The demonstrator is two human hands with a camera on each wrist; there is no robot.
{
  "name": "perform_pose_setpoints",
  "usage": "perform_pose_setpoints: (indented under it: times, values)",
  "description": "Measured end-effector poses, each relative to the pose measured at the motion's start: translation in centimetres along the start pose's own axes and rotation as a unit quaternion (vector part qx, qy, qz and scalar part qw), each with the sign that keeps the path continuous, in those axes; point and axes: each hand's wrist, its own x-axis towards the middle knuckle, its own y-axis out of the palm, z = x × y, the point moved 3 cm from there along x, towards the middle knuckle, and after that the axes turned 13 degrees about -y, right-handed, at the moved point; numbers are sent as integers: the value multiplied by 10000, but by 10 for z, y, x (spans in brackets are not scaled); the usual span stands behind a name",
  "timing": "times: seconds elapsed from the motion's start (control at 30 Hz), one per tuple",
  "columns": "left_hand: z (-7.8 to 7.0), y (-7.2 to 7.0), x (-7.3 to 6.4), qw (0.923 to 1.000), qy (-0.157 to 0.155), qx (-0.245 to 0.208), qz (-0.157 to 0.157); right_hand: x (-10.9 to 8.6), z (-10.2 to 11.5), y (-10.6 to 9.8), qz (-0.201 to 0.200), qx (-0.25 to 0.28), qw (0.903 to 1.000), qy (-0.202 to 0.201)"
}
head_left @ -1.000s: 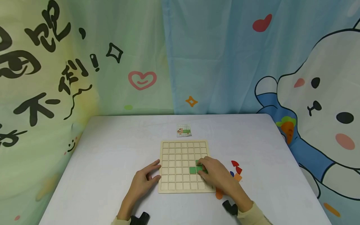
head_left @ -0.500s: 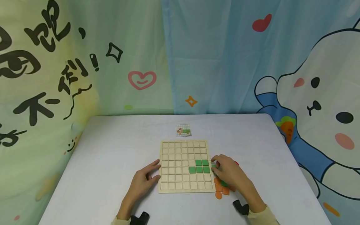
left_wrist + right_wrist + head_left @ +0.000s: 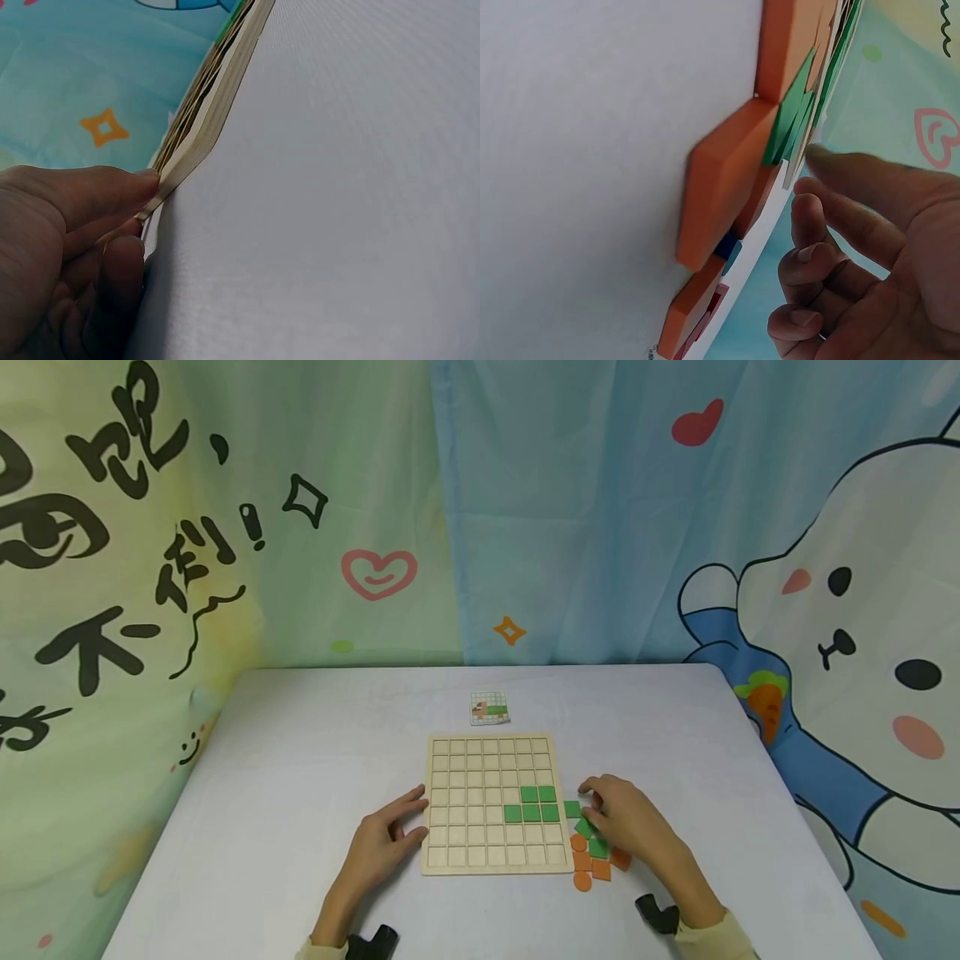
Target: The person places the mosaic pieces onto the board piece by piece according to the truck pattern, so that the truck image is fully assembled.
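Observation:
A wooden grid board [image 3: 465,777] lies on the white table, with several green square tiles [image 3: 531,812] set in its right-hand cells. My left hand [image 3: 382,847] rests at the board's left edge, fingertips touching the rim, as the left wrist view also shows with the board edge [image 3: 202,139] against the fingers. To the right of the board, my right hand [image 3: 630,818] hovers over loose tiles, thumb and index finger apart with nothing seen between them. Loose green tiles [image 3: 597,848] lie by that hand, one green square [image 3: 572,809] just left of its fingertips.
Orange pieces [image 3: 602,869], square and round, lie at the board's lower right. In the right wrist view a blue piece [image 3: 731,251] and red pieces [image 3: 709,311] show beyond the orange ones. A small picture card [image 3: 490,708] lies behind the board. A printed curtain [image 3: 360,485] hangs behind the table.
My right hand has left the board and moved right to the loose tiles. The green tiles it covered on the board now show. My left hand has stayed in place.

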Motion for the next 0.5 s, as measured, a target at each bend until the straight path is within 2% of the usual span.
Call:
perform_pose_setpoints:
  times: [0.27,0.5]
  values:
    - [0,0,0,10000,-5,39,-37,3,2,5,125,140,9996,-187]
    - [-1,0,0,10000,-17,23,-48,6,-3,8,119,36,9999,-23]
